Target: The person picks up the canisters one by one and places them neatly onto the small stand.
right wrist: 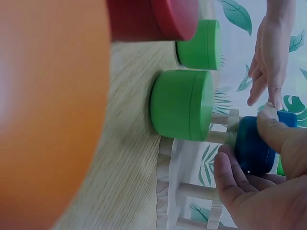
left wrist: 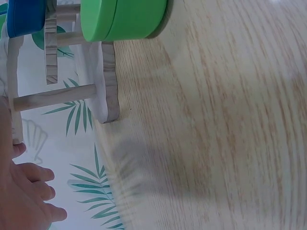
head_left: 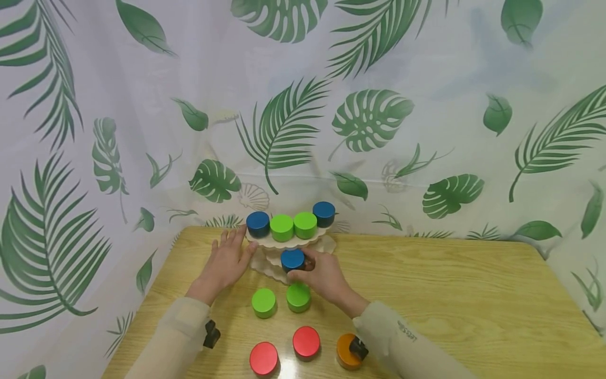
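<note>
In the head view, a tiered wooden stand (head_left: 270,243) with scalloped edges stands at the table's back. My left hand (head_left: 226,258) holds the left end of its top tier between thumb and index finger; the other fingers spread loosely. My right hand (head_left: 326,276) grips a blue round tin (head_left: 292,260) at a lower tier, thumb in front. The right wrist view shows fingers and thumb around that blue tin (right wrist: 254,146). Whether its base touches the tier is hidden. Along the top tier sit a blue tin (head_left: 258,225), two green tins (head_left: 282,228) and another blue tin (head_left: 324,214).
On the wooden table (head_left: 450,305), before the stand, are two green tins (head_left: 263,302), two red tins (head_left: 306,343) and an orange tin (head_left: 347,351), partly covered by the right wrist's camera. A leaf-patterned sheet (head_left: 379,131) hangs close behind the stand.
</note>
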The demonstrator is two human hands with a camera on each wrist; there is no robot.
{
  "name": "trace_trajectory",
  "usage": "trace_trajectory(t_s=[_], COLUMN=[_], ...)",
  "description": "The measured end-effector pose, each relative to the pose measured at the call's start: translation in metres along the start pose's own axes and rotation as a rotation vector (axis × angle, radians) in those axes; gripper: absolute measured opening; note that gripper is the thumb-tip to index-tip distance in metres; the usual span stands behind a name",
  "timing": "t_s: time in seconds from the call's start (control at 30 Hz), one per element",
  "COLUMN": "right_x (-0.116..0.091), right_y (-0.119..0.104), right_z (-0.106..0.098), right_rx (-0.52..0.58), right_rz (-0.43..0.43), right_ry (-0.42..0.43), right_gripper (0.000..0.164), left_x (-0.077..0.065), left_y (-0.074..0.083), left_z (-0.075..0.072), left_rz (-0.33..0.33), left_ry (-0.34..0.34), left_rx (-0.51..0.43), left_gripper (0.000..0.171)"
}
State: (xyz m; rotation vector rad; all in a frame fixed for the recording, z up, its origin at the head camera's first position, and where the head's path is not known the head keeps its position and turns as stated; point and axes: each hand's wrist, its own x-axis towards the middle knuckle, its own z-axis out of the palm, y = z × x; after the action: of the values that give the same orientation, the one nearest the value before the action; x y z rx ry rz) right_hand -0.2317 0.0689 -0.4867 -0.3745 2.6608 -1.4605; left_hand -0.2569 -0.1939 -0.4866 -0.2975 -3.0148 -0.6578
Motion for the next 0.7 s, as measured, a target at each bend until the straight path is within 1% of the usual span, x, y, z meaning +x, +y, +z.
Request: trace_trajectory(t_s=[0.23,0.37,0.43,0.57,0.7], right_x=[-0.003,-0.005,-0.005,-0.003,0.0], right_y=[-0.002,-0.001,-0.001,-0.001,0.0], right_z=[0.001,0.002,0.003,0.007,0.011], right_rx=[-0.007,-0.007,-0.002,-0.005,-0.047], right_rz=[0.004,0.007,-0.002,-0.041,-0.06], right_ry=[-0.02,-0.042,-0.03,0.021,0.073], right_gripper=[0.075,0.076,0.072,0.06,0.049], left_x=[0.0,0.001,0.001,0.001,0.001], left_y=[0.0,-0.001,0.0,0.0,-0.001], left_z=[0.0,0.001,0.0,0.0,0.0], left_rz=[-0.001,-0.005,-0.004,-0.005,-0.011], left_ry=[0.0,-0.006,-0.006,-0.005,-0.012], left_rx=[-0.008,-0.008,-0.008,-0.01,-0.014], left_gripper=[0.075,0.076,0.076,0.077,0.077])
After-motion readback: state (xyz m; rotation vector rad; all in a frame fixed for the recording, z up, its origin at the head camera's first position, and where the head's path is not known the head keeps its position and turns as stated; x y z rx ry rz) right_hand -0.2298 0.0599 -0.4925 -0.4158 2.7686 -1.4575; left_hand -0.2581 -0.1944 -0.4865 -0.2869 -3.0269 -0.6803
